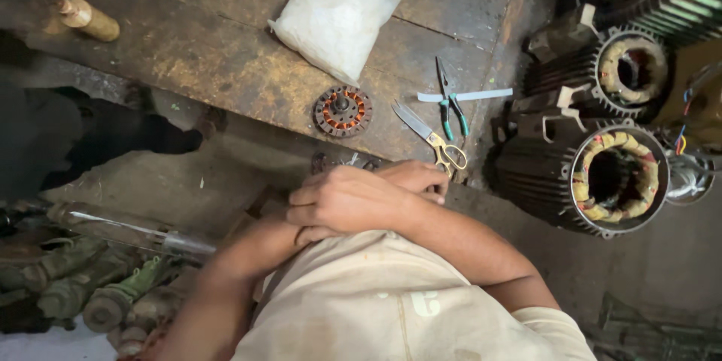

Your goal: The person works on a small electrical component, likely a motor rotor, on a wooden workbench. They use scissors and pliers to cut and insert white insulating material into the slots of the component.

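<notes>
I see both hands drawn in close over my lap at the edge of a worn, rust-stained wooden bench [226, 68]. My left hand [342, 199] lies on top, fingers curled loosely and pressed together, and my right hand [417, 177] is tucked partly beneath it with its knuckles showing; whether either one pinches anything I cannot tell, since the palms face down and cover each other. Just beyond the fingertips a small dark metal part [342, 162] peeks out, too hidden to make out. Near it on the bench sits a round stator [343, 111], a dark toothed disc wound with coppery wire. To its right lie brass-handled scissors [430, 139] with bright blades, and green-gripped pliers [449, 109] resting across a pale flat strip [466, 95]. A crinkled, milky plastic bag [342, 7] slumps further back, and a stubby wooden handle [89, 19] lies at the far left. On the right stand two ribbed, black motor housings [602, 158] with yellowish taped windings inside their bores.
</notes>
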